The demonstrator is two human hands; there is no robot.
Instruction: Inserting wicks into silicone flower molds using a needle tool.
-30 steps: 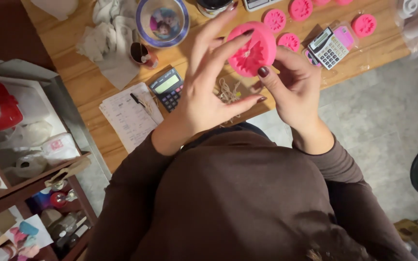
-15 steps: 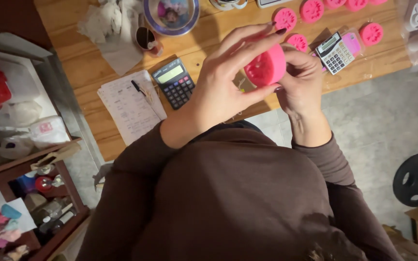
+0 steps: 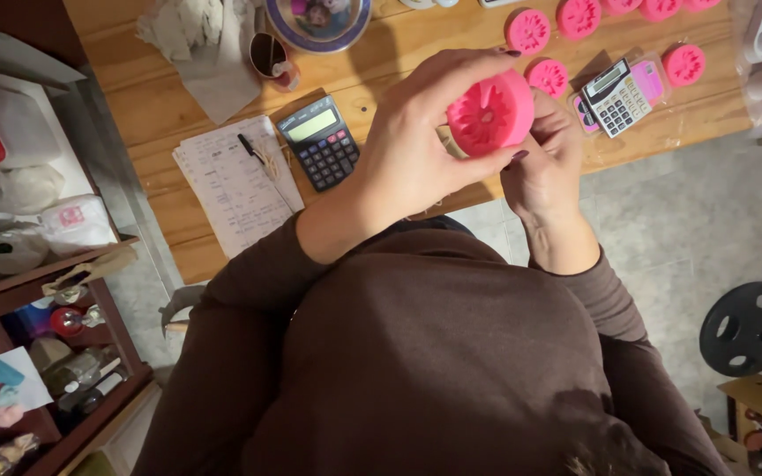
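Pink silicone mould (image 3: pixel 489 115) is gripped by the curled left hand (image 3: pixel 416 150) and pinched behind by the right hand (image 3: pixel 547 163), apparently for flexing; steady, even pressure would be needed next.

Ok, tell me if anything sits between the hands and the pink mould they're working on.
Nothing visible does. The left hand already grips the pink mould around its rim, and the right hand touches it from behind, above the wooden table.
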